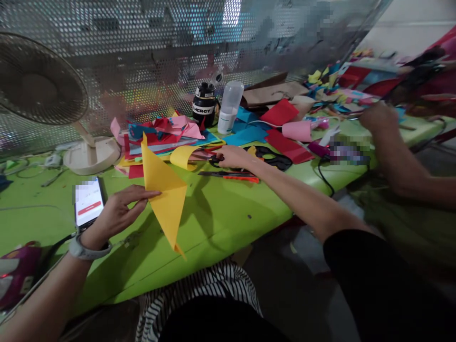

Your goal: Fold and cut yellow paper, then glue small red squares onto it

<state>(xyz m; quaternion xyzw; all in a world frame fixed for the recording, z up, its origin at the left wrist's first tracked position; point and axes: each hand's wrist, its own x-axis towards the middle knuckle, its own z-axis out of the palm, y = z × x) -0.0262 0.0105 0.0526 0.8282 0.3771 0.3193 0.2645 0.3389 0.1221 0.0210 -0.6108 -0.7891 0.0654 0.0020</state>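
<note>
My left hand (pixel 123 209) pinches a folded yellow sheet (pixel 166 190), felt or stiff paper, between thumb and fingers. It stands up from the green table, with one pointed corner near the front edge. My right hand (pixel 231 157) reaches over the table, its fingers closed on the black handle of a pair of scissors (pixel 213 161). The scissors' blades point left, towards a curled yellow strip (pixel 183 157). Just below my right hand lies an orange cutter knife (pixel 242 177). Large black handles (pixel 276 159), apparently of other scissors, lie behind my forearm.
A fan (pixel 89 154) and a lit phone (pixel 89 202) stand left on the green table (pixel 228 218). Coloured sheets (pixel 164 137), a black bottle (pixel 204 104) and a clear-topped bottle (pixel 230 109) are behind. At right, a co-worker's arm (pixel 402 156) reaches in beside a cable (pixel 326 178).
</note>
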